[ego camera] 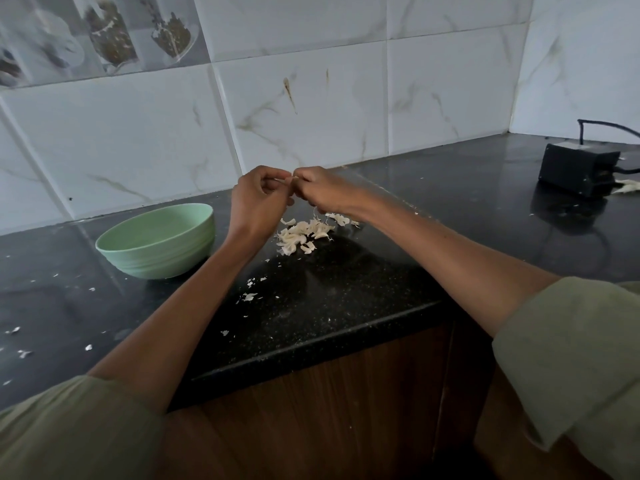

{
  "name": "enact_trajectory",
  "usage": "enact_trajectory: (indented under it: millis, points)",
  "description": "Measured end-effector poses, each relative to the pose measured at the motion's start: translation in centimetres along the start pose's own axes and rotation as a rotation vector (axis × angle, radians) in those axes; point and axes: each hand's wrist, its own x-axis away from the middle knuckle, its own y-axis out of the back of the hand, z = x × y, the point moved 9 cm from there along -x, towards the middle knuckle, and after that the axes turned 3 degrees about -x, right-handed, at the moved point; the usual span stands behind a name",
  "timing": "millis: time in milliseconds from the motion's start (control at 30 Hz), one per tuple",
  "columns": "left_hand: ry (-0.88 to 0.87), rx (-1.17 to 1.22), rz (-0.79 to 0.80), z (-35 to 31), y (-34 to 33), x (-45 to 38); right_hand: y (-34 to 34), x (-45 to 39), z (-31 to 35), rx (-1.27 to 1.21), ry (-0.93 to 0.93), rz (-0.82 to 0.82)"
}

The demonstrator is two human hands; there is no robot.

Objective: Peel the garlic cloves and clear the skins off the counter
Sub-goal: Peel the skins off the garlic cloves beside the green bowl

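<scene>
A dark speckled stone worktop (346, 306) meets a wall of white marble-patterned tiles (311, 98) in a corner. A decorative tile (97, 32) pictures glass jars. Brown wood-grain cabinet fronts (329, 410) sit below. The light is dim and even.

Left hand (258, 197) and right hand (317, 192) (fingertips touching), curled.

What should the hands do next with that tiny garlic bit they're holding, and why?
Probably pull the skin away and let it drop. The left hand and right hand meet above the counter, pinching something small between the fingertips. The pile of skins lies right below them, so the loose piece would land there. The green bowl waits beside it.
</scene>
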Motion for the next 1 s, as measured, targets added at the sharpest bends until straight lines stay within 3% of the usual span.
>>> enact_trajectory:
  millis: [133,367,733,1000]
  points:
    - [0.15,0.113,0.102,2.0,-1.6,-0.2,0.2,-0.2,0.6,0.089,0.051,-0.122]
    - [0.213,0.106,0.144,3.1,-1.7,0.0,-1.3,0.7,0.9,0.107,0.101,0.07]
    - [0.282,0.197,0.095,3.3,-0.9,-0.1,0.9,0.9,0.4,0.078,0.124,0.111]
    - [0.272,0.109,0.131,4.0,-0.7,-0.5,0.7,0.8,-0.1,0.05,0.078,0.181]
